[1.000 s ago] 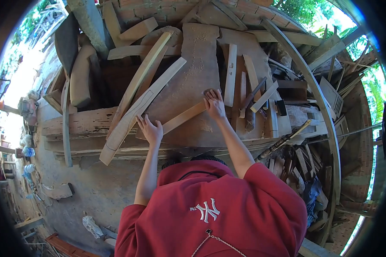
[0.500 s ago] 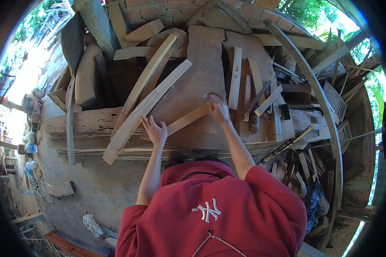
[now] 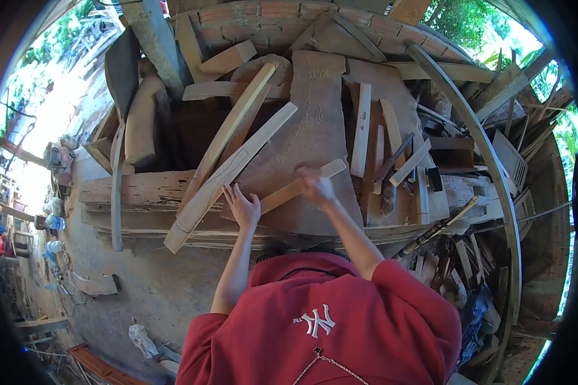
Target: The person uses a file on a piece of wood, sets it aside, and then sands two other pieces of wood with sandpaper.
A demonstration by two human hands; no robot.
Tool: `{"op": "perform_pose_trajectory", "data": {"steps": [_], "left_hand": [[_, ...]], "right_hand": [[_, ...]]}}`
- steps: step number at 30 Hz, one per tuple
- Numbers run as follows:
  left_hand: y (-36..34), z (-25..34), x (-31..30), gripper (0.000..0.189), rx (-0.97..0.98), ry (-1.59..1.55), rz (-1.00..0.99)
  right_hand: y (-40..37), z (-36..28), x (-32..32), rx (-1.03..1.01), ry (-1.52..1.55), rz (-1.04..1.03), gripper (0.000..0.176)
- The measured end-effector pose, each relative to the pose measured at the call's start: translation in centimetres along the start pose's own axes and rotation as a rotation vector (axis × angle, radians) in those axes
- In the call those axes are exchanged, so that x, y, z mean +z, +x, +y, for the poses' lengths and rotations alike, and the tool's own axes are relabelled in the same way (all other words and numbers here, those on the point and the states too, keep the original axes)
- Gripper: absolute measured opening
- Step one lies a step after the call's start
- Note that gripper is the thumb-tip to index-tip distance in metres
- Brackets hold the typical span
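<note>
A pale narrow wooden strip [image 3: 332, 170] lies slanted on a wide brown slab [image 3: 311, 122] on the workbench. My left hand [image 3: 244, 206] rests flat at the strip's near end, fingers spread and holding nothing. My right hand [image 3: 315, 186] is over the middle of the strip and blurred by motion. Whether it grips the strip or something pressed on it cannot be made out. The strip's far end shows beyond my right hand.
A long curved plank [image 3: 231, 167] leans left of my left hand. Short battens and a hammer-like tool [image 3: 392, 160] lie to the right. A bent rail [image 3: 488, 160] arcs along the right side. A brick wall [image 3: 263, 13] stands behind.
My right hand has slid from the strip's far end back toward me along the strip, uncovering that end. My left hand has kept its place at the near end.
</note>
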State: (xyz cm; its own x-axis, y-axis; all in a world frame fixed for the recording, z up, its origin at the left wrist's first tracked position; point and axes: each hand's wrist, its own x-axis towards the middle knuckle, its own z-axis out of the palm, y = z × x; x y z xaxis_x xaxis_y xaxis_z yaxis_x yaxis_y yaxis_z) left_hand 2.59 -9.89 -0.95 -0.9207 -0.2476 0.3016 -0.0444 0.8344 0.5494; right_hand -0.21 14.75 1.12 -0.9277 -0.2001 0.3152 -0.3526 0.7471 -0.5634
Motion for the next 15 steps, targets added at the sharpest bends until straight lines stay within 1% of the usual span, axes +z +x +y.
{"op": "perform_pose_trajectory", "data": {"steps": [1, 2, 3, 5, 6, 7, 9, 11, 14, 15], "left_hand": [[-0.1, 0.0, -0.1, 0.054, -0.003, 0.000, -0.006], [-0.2, 0.0, -0.1, 0.053, -0.001, 0.002, -0.002], [-0.2, 0.0, -0.1, 0.053, 0.002, 0.004, 0.003], [0.0, -0.2, 0.0, 0.052, 0.007, 0.007, 0.011], [-0.1, -0.2, 0.0, 0.052, 0.008, 0.008, 0.013], [-0.1, 0.0, 0.1, 0.052, 0.008, 0.007, 0.015], [-0.1, 0.2, 0.2, 0.051, 0.010, 0.000, 0.015], [-0.1, -0.1, -0.1, 0.051, 0.010, -0.006, 0.009], [0.0, -0.1, -0.1, 0.051, 0.017, -0.021, 0.000], [-0.1, -0.2, -0.1, 0.051, 0.024, -0.022, 0.005]], "right_hand": [[0.4, -0.1, -2.5, 0.207, -0.037, 0.025, 0.025], [0.4, 3.9, -2.4, 0.099, -0.183, 0.170, 0.026], [0.8, 5.2, -2.9, -0.010, -0.329, 0.316, 0.027], [0.3, 5.9, -1.7, 0.011, -0.369, 0.328, 0.027], [0.1, 4.9, -1.7, 0.022, -0.392, 0.334, 0.027], [0.0, 3.0, -0.8, 0.156, -0.329, 0.313, 0.028], [-0.6, -0.4, 1.5, 0.179, -0.086, 0.152, 0.027], [-1.5, -3.6, 4.3, -0.113, -0.117, 0.086, 0.027], [-2.3, -6.3, 6.6, -0.332, -0.012, 0.128, 0.023], [-1.9, -6.1, 6.2, -0.299, -0.006, 0.077, 0.023]]}}
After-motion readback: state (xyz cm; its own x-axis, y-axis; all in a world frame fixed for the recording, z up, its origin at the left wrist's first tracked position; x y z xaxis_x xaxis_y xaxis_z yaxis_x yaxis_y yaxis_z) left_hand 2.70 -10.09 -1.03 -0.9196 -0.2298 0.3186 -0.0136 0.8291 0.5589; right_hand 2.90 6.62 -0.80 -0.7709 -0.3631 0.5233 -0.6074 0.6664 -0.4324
